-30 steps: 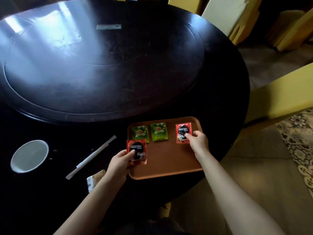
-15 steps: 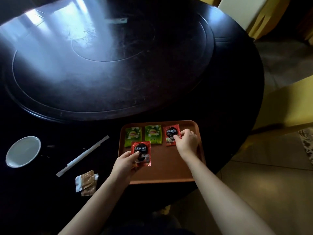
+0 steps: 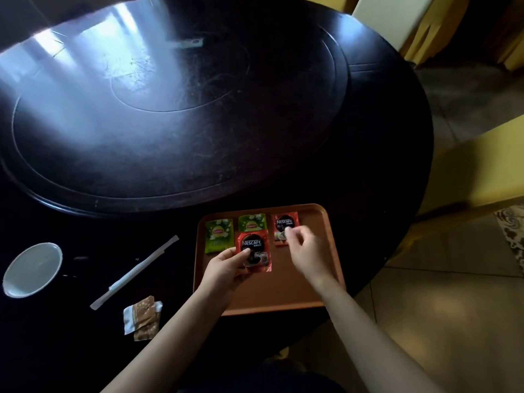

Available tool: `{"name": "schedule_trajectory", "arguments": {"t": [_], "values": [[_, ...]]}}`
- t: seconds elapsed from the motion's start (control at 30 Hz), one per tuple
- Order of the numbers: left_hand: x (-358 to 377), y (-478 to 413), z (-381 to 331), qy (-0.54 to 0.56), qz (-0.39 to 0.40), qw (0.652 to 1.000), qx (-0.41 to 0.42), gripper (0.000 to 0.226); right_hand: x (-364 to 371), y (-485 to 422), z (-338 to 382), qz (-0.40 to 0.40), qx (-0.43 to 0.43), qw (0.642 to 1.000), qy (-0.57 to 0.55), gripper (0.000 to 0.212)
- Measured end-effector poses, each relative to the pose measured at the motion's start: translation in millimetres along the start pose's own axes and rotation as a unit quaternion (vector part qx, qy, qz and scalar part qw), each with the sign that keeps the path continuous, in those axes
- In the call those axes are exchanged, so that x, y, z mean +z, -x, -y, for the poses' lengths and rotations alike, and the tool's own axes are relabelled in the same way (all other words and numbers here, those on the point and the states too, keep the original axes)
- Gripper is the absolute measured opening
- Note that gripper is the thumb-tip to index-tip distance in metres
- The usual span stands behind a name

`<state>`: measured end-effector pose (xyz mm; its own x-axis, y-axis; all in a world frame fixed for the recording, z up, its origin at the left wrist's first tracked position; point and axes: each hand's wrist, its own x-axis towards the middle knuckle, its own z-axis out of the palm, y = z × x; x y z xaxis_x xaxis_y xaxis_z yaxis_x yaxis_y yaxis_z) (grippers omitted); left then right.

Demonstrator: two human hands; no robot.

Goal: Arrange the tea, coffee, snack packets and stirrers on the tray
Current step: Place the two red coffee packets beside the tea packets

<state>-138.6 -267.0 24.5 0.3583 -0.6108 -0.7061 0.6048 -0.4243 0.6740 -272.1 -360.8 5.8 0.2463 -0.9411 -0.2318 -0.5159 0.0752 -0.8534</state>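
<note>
A brown tray (image 3: 283, 290) sits at the near edge of the dark round table. Along its far side lie two green tea packets (image 3: 218, 234) (image 3: 252, 222) and a red coffee packet (image 3: 287, 224). My left hand (image 3: 226, 268) pinches a second red coffee packet (image 3: 255, 251) over the tray, partly covering the middle tea packet. My right hand (image 3: 304, 249) hovers just by the lying coffee packet, fingertips touching its lower edge, fingers loosely curled. A wrapped stirrer (image 3: 133, 272) and snack packets (image 3: 143, 317) lie on the table left of the tray.
A white bowl (image 3: 32, 269) stands at the far left of the table. A raised lazy Susan (image 3: 170, 109) fills the table's middle, with a small pale packet (image 3: 185, 43) on it. Yellow chairs (image 3: 482, 168) stand to the right.
My left hand carried its coffee packet rightward over the tray, towards the row of packets. My right hand slid the other coffee packet left beside the tea and is lifting off it.
</note>
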Motion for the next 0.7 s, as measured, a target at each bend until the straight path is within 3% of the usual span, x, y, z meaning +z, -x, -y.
{"name": "schedule_trajectory", "arguments": {"t": [0.07,0.1,0.4,0.53,0.6,0.7], "values": [[8.9,0.3,-1.3,0.015,0.02,1.0,0.001,0.005,-4.2,18.6,7.7,0.129,0.017,0.989,-0.063,0.018],[13.2,0.4,-1.4,0.015,0.029,0.999,0.002,0.007,-6.1,25.8,10.1,0.156,0.024,0.984,-0.084,0.011],[38.5,-3.0,-0.4,0.009,0.084,0.996,0.018,0.017,-33.0,21.1,7.9,0.049,0.071,0.984,-0.155,0.007],[27.4,-12.6,6.2,-0.127,-0.027,0.987,0.096,0.013,-54.0,-5.2,-6.2,-0.069,0.117,0.982,-0.13,0.006],[8.7,-18.0,5.5,-0.234,-0.111,0.951,0.17,0.009,-63.2,-21.2,-14.8,-0.114,0.122,0.983,-0.079,0.011],[-24.8,-23.7,4.1,-0.372,-0.197,0.87,0.256,0.014,-65.7,-39.5,-22.8,-0.137,0.112,0.984,0.003,0.017]]}}
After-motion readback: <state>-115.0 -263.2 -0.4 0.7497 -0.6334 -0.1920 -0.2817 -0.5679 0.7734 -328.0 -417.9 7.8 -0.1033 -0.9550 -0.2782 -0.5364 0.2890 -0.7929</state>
